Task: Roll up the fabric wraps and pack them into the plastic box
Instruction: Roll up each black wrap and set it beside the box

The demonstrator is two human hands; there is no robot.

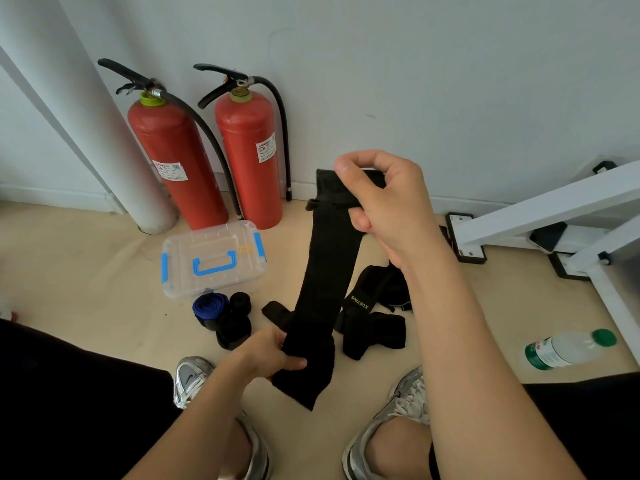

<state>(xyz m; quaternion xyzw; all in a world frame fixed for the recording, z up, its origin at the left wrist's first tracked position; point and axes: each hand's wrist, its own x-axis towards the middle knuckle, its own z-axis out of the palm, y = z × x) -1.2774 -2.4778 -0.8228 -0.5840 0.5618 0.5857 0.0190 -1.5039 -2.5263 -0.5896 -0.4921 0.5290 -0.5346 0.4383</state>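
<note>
Stretching a black fabric wrap [325, 271] taut between both hands, you are straightening it, seemingly so that it will roll evenly. Your right hand [381, 202] is pinching the upper end, thumb and fingers curled round the fabric and lifting it high. Your left hand [273, 355] is gripping the lower part, its tail hanging just below your fist. The plastic box [213, 259] is sitting on the floor [86, 289] ahead and to your left, lid on and blue latches apparently down, so nothing is going in yet. Just beside its near edge, a blue roll [209, 306] and black rolls [239, 303] are waiting, likely staged for packing. Loose black wraps [372, 323] are lying heaped on the floor behind the held one.
</note>
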